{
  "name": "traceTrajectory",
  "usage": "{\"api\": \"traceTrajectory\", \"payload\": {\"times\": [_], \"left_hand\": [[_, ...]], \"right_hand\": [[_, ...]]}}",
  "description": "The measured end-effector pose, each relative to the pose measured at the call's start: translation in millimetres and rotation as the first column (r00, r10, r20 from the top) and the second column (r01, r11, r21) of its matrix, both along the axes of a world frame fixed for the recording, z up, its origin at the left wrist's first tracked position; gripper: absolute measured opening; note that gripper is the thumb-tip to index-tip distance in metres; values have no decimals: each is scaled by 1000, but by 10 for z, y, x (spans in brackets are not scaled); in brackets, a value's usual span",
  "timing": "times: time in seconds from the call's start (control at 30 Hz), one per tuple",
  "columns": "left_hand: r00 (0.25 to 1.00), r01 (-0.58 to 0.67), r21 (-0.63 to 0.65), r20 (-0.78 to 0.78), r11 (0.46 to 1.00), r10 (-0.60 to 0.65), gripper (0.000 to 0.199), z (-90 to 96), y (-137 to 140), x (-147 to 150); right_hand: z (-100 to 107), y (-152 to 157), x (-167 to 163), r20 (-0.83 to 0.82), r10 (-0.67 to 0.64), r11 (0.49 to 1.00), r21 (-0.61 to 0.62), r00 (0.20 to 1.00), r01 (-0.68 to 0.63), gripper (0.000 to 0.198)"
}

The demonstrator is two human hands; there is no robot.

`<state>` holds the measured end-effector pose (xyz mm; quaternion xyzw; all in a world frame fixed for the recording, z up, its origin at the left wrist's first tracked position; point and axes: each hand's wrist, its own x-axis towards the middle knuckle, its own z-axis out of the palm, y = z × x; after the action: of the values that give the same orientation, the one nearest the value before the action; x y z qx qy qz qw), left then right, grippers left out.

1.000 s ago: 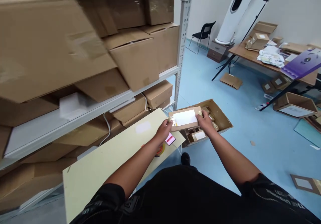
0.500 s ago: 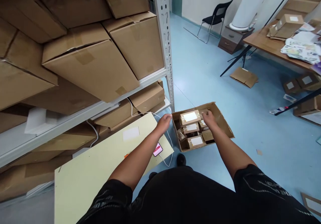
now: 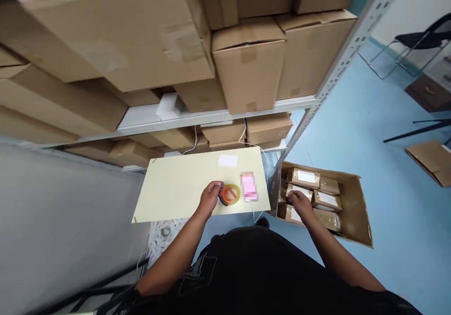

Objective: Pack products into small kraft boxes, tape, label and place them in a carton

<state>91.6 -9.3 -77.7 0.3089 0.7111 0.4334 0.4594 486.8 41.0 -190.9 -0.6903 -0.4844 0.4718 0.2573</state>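
Observation:
My left hand is over the pale yellow tabletop, its fingers pinched at the left edge of a roll of tape. The roll is yellowish with an orange core. Right of it lies a phone with a pink screen, joined to a white cable. My right hand is curled above the small boxes in an open carton; whether anything is between its fingers is hidden. Several small brown boxes, some with white labels, fill the carton's left and middle.
A metal rack full of large cardboard boxes stands behind the tabletop. A white paper lies near the tabletop's back edge. On the blue floor at right are a flattened carton and a black chair.
The view has turned left. My left hand has gone from the carton's left edge to the roll of tape on the tabletop. My right hand stays over the carton, now nearer its left side.

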Motion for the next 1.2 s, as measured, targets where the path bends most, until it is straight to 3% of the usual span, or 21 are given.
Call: {"api": "traceTrajectory", "payload": {"times": [0.13,0.23,0.37,0.43,0.57,0.67,0.83,1.03,1.2], "left_hand": [[995,-101,42,26,994,100,54,13,-503,-418],[988,-148,73,54,986,144,54,2,-905,-774],[972,-228,96,77,969,221,52,-20,-1560,-1317],[962,-270,98,73,958,264,49,-20,-1952,-1597],[936,-350,91,12,932,351,41,-6,-2805,-2127],[884,-465,60,-10,883,466,40,6,-3417,-2454],[758,-653,22,4,757,653,39,-52,-4174,-2749],[556,-830,-12,50,557,830,41,-283,-4645,-2825],[363,-932,0,-35,363,931,39,-246,-4949,-2928]], "right_hand": [[394,246,-548,-73,55,995,89,996,-48,42],[665,221,-1044,-112,77,988,145,991,-60,41],[838,-146,-1809,-187,101,988,133,977,-76,42],[850,-388,-2212,-206,169,982,120,964,-147,41],[846,-813,-3064,-147,377,924,131,914,-360,39],[890,-1073,-3728,-130,500,865,125,856,-486,37],[923,-1352,-4690,-78,724,690,120,686,-714,37],[722,-1434,-5672,-46,888,459,16,458,-888,37],[561,-1594,-6650,-83,979,186,13,185,-982,38]]}}
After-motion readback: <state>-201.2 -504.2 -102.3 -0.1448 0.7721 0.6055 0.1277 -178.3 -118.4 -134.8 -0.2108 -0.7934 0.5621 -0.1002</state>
